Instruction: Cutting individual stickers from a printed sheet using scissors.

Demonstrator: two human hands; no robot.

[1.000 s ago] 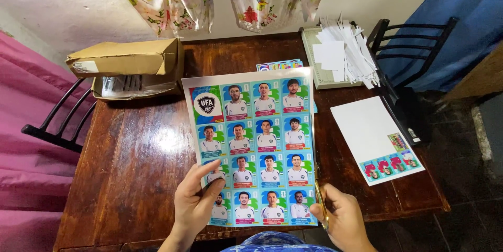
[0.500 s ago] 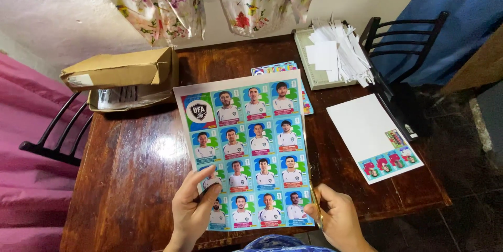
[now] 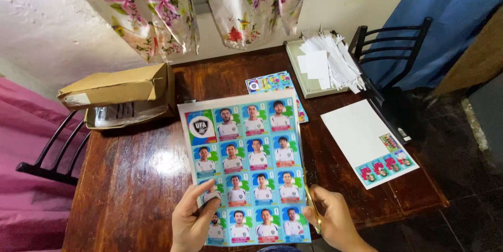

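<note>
Left hand: the left hand (image 3: 193, 224) is gripping the lower left edge of a large glossy sheet of portrait stickers (image 3: 246, 165), thumb lying across the printed face, fingers curled behind it.
Right hand: the right hand (image 3: 331, 221) is closing around a slim yellow-handled cutting tool (image 3: 311, 202), most likely scissors, pressed along the sheet's lower right edge; how far its blades are parted cannot be told.
Sheet position: it is being held tilted up between both hands, above the dark wooden table (image 3: 141, 178), with rows of blue-and-green portrait squares facing the camera.
Step in hand: judged to be lining up the tool at the right margin, cutting not visibly begun.
Next move calls for: a steady left-hand hold and a straight run up the margin, keeping clear of the portraits.
Beyond the right hand: a white card with a strip of small coloured stickers along one corner (image 3: 369, 142) is lying flat, well apart from the sheet.
Beyond the sheet's top: a second coloured sticker sheet (image 3: 272, 83) is showing partly, overlapped by the held one.
Far right: a pale green cutting board heaped with white paper strips (image 3: 325, 66) is sitting near the table's back edge.
Far left: an open brown cardboard box (image 3: 123, 95) is resting at the far corner.
Obstruction: nothing is lying in the tool's path; the thumb stays nearest the print.
</note>
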